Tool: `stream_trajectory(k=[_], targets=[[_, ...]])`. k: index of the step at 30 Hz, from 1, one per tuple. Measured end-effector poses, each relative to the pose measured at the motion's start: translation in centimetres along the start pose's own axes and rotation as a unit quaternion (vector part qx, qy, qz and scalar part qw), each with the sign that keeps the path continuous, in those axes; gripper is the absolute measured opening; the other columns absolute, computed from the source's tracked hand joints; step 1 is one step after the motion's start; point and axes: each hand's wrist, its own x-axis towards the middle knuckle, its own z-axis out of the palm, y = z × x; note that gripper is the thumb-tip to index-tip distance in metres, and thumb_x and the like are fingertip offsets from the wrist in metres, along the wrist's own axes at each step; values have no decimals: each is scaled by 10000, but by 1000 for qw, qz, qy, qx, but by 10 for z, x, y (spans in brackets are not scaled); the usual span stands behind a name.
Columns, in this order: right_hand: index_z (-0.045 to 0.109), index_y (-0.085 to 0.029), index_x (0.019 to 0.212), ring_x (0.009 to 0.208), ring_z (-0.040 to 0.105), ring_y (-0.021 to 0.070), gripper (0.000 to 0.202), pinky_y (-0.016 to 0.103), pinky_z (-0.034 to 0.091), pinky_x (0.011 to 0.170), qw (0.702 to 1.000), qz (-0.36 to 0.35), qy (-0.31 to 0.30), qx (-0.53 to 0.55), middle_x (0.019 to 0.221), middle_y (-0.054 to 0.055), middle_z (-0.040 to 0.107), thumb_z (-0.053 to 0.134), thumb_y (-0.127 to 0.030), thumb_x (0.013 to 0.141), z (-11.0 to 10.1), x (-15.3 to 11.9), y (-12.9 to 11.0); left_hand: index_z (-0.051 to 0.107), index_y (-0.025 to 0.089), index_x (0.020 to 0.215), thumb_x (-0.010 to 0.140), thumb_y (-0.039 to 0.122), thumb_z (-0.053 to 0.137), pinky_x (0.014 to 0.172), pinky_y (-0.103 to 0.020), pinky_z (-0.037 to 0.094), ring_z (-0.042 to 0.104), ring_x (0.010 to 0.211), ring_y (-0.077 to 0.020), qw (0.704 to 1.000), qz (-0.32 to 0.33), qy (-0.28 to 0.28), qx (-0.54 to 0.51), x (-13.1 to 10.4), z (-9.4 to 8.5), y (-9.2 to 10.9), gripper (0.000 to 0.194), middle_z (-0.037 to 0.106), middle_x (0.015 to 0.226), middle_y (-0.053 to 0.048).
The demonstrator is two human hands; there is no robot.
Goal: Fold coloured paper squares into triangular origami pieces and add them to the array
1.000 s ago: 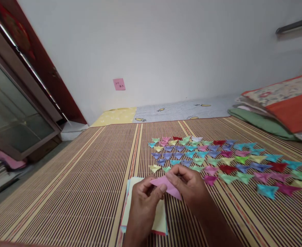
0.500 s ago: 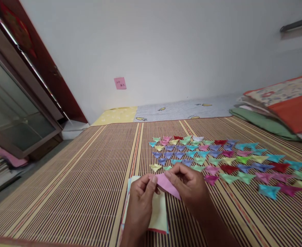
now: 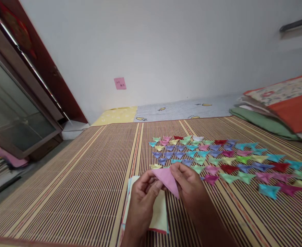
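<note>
A pink sheet of folded paper [image 3: 168, 180], triangular in outline, is held up between both hands. My left hand [image 3: 144, 197] grips its left corner, fingers curled and thumb just below the edge. My right hand [image 3: 189, 183] pinches the upper right part between thumb and fingers, and one point of the paper hangs down beside it. Under my left hand lies a stack of coloured paper [image 3: 159, 216] with a pale yellow sheet on top, partly covered by the hand. Rows of small folded paper boats [image 3: 228, 168] in many colours spread beyond and right of my hands.
Everything rests on a striped woven mat [image 3: 89, 178]. At the far right are stacked pillows [image 3: 294, 106]. A pink note [image 3: 120, 83] is stuck on the white wall [image 3: 166, 51]. A glass-fronted cabinet [image 3: 17, 103] and books [image 3: 1, 171] stand at the left.
The pink paper has been turned so more of its flat face shows and its point hangs lower. The left thumb has slid down from the paper's upper edge.
</note>
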Motion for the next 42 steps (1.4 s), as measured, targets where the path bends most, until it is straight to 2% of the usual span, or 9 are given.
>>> stream_trajectory(k=[9,12,16,18,22,25,29,37,42], targets=[[594,-187,709,510,444,96,383,193,388,472,997,-42,35,-63,584,-54,525,751,-506,850,5,1,-4,734,200,1221,893,353,709,803,-274,535,698,916,-194,999,-18,25,26,-3,17,4,363,768,1089,-85],[608,-189,742,465,433,90,351,193,350,422,991,-54,42,-112,577,-59,522,736,-495,857,7,1,-2,735,158,1224,917,391,664,724,-260,520,675,833,-185,997,-25,53,55,-6,23,2,392,771,981,-86],[602,-223,961,532,545,120,238,226,449,477,978,-119,95,-140,719,-45,597,722,-407,869,11,0,-3,738,118,1191,919,373,648,600,-241,470,581,622,-142,992,-24,84,89,-4,20,-2,384,732,761,-45],[594,-231,979,611,593,138,181,253,500,561,961,-166,102,-196,761,-32,614,690,-359,895,12,-3,-6,749,115,1147,925,352,633,585,-239,462,556,589,-141,985,-5,121,120,-3,15,-4,344,690,678,-21],[643,-232,980,806,648,190,143,317,537,723,887,-269,17,-375,876,12,669,694,-218,847,15,-11,-14,776,144,1025,948,353,584,675,-275,527,625,655,-179,961,43,191,197,-2,8,-7,294,708,705,-41],[632,-220,1117,884,662,207,289,340,552,774,849,-312,10,-426,989,40,686,678,-163,838,17,-14,-14,777,163,967,934,342,594,793,-324,559,697,793,-222,954,52,199,220,-5,8,-7,259,759,832,-77],[633,-206,1102,904,661,207,244,342,553,787,823,-354,13,-443,984,46,686,635,-126,872,17,-13,-10,780,160,894,922,354,605,757,-327,574,718,777,-240,957,42,188,215,-7,13,-6,263,768,802,-84],[604,-197,1014,858,658,196,147,330,527,769,746,-440,77,-494,895,39,681,539,-81,953,16,-8,-2,706,198,1294,995,340,532,1057,-379,510,673,1193,-249,960,60,156,226,-8,25,-8,374,749,1253,-122],[590,-203,989,803,658,191,114,313,530,723,745,-428,96,-503,870,35,670,567,-104,937,11,-9,-3,679,250,1349,1005,282,524,1057,-413,526,670,1219,-260,947,102,160,259,-12,29,-13,378,719,1326,-104]])
